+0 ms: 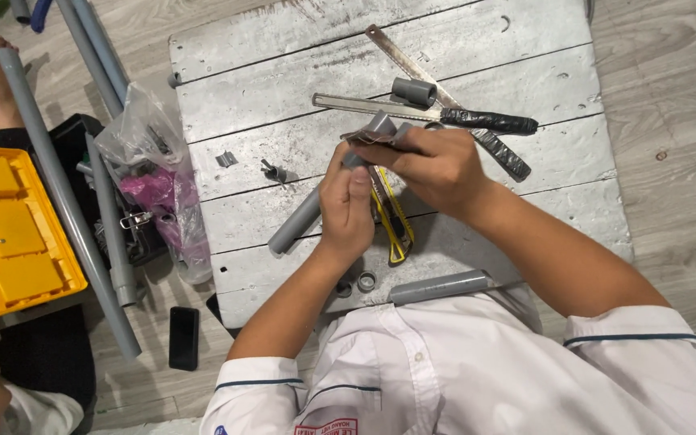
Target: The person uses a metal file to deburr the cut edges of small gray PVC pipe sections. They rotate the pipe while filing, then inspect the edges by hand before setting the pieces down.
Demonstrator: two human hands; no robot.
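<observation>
My left hand (346,205) grips a grey plastic pipe (294,221) that slants down to the left over a white-painted plank board (283,48). My right hand (437,165) holds a small worn strip, like sandpaper (368,138), pressed against the pipe's upper end, where a grey fitting (382,122) sits. A yellow utility knife (392,217) lies on the board right below my hands.
Two hacksaw blades with black taped handles (493,122) and a grey coupling (413,92) lie beyond my hands. A short grey pipe (438,287) and small rings (366,281) rest near the front edge. At left are long grey pipes (66,201), a plastic bag (155,173), a yellow toolbox (10,229), a phone (184,337).
</observation>
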